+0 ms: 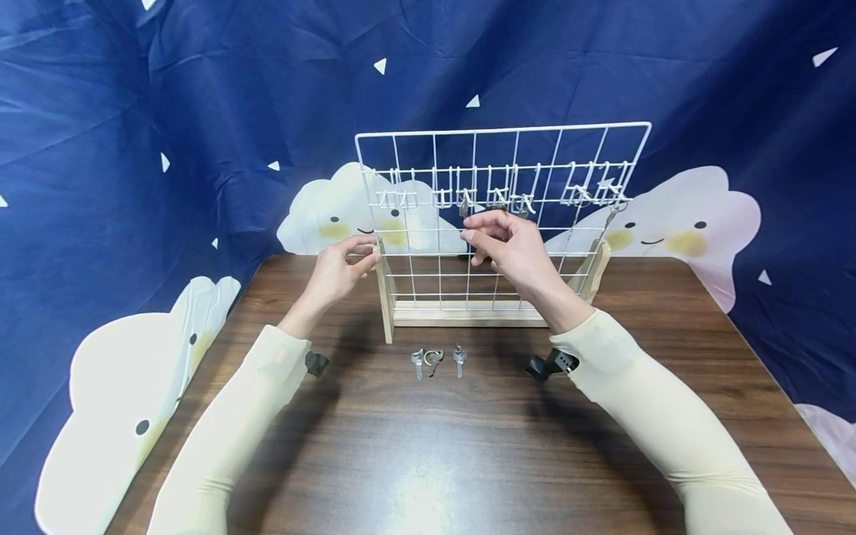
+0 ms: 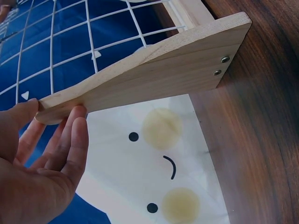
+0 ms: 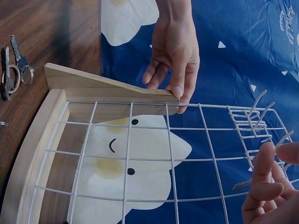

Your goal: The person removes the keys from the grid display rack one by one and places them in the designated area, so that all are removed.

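A white wire grid rack [image 1: 484,232] stands upright in a wooden frame, with several white hooks [image 1: 441,198] on its upper part. My left hand [image 1: 339,269] pinches the rounded top of the wooden side panel [image 2: 135,77], thumb on one face and fingertips on the other. In front of the hooks is my right hand [image 1: 513,249], its thumb and forefinger loosely bent and apart in the head view. Just above those fingertips, a key [image 1: 464,206] hangs at a hook. The right wrist view shows a key blade [image 3: 242,185] beside the fingers, its upper part hidden.
On the brown wooden table [image 1: 428,446] before the rack lie a silver key [image 1: 418,360], a ring with a dark key [image 1: 434,360] and another silver key [image 1: 459,360]. More small metal pieces hang at the right hooks [image 1: 580,195]. Behind hangs a blue cloud-print curtain [image 1: 267,89].
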The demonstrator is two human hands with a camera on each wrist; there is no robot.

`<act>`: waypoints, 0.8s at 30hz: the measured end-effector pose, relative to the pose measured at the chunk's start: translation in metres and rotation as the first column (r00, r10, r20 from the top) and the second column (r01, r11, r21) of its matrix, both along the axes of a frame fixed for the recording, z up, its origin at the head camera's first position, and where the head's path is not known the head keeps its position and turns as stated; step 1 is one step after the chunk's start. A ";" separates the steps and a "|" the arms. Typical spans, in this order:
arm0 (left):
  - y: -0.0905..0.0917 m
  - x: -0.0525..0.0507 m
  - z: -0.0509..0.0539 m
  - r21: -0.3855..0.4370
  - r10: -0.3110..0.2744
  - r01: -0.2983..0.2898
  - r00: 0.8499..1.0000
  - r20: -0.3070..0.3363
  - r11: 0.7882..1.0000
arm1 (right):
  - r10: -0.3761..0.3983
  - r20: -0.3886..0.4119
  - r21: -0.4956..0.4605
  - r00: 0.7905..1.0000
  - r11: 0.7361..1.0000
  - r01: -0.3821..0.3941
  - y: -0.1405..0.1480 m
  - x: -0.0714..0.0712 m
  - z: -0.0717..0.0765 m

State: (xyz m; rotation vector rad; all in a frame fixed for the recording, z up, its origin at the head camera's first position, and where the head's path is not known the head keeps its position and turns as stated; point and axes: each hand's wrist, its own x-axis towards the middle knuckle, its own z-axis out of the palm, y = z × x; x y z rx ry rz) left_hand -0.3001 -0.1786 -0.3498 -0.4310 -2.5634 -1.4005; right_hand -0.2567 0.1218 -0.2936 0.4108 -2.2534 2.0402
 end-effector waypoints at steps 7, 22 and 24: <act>0.000 0.000 0.000 -0.007 0.001 -0.001 1.000 0.005 1.000 | -0.028 -0.003 -0.006 1.000 1.000 0.028 -0.002 -0.001 0.003; 0.001 0.001 0.001 -0.010 0.010 -0.010 1.000 0.011 1.000 | -0.060 -0.114 0.137 0.992 0.988 0.076 -0.002 -0.005 -0.003; 0.001 0.001 0.002 -0.004 0.006 -0.006 1.000 0.014 1.000 | -0.065 -0.112 0.138 0.992 0.987 0.081 -0.002 -0.005 -0.003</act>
